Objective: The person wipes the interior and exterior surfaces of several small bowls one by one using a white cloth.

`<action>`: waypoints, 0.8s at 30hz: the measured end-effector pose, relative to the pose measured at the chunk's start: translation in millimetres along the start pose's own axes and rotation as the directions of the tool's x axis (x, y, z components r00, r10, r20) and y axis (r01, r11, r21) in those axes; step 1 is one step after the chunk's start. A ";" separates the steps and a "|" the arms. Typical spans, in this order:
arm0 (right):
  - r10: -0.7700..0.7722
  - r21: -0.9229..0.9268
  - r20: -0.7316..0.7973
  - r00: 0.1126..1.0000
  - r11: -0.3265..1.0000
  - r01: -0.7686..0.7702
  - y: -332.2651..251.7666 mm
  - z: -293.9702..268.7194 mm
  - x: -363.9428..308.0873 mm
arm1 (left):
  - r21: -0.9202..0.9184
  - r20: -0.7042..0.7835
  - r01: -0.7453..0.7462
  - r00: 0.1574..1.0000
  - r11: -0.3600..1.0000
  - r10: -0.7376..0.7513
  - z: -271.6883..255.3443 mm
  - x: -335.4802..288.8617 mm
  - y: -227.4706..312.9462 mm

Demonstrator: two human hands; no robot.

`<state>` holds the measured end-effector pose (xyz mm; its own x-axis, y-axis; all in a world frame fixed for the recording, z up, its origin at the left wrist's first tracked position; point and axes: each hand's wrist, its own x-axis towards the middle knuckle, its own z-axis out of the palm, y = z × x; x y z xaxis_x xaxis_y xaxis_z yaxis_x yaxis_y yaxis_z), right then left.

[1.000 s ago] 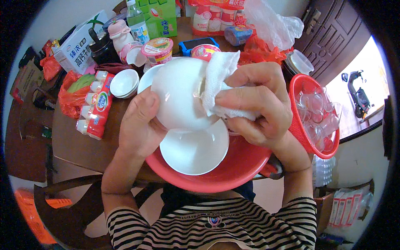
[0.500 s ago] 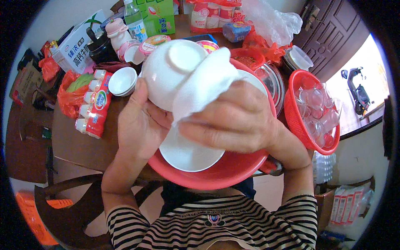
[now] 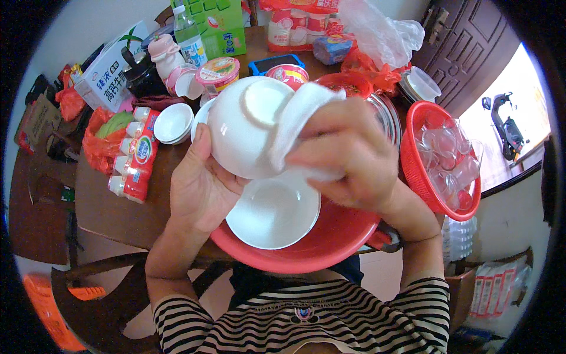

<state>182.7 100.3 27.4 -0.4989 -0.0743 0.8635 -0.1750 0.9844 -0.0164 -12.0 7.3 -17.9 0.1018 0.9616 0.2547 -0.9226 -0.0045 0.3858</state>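
My left hand (image 3: 203, 183) grips the rim of a white bowl (image 3: 239, 127), which is tilted with its foot ring facing up and away from me. A folded white cloth (image 3: 303, 121) is pinched in my right hand (image 3: 354, 156), somewhat blurred by motion, and presses against the bowl's outer right side. Below both hands is a large red basin (image 3: 336, 236). Another white bowl (image 3: 274, 218) rests in it with its inside facing up. My fingers and the cloth hide part of the basin's far side.
Two stacked white bowls (image 3: 174, 123) stand left, beside a red pack of small bottles (image 3: 140, 156). At right, a red basket (image 3: 413, 153) holds several clear glasses. Instant noodle tubs (image 3: 218, 72), a green box (image 3: 218, 29) and a clear bottle (image 3: 188, 35) crowd the table's far side.
The held bowl has come slightly lower and nearer. My right hand has moved right and up with the cloth, which now covers less of the bowl's foot ring side.
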 end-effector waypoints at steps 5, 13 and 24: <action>-0.172 -0.193 0.202 0.964 0.958 0.212 -11.4 6.8 0.3 | 0.164 -0.094 -0.049 0.993 0.985 0.065 6.1 3.1 -2.3; 0.255 0.080 -0.024 0.967 0.964 -0.253 8.1 -3.4 1.5 | 0.024 -0.045 -0.093 0.995 0.995 0.094 3.6 1.5 0.0; -0.141 -0.183 0.062 0.988 0.972 0.150 -9.5 9.5 -0.6 | 0.122 -0.099 -0.060 0.992 0.991 0.073 2.4 2.5 1.1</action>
<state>176.6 89.5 22.3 -0.5205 -0.2224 0.8244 -0.0899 0.9744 0.2061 -11.9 9.0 -14.8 -0.0026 0.9811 0.1935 -0.8746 -0.0961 0.4753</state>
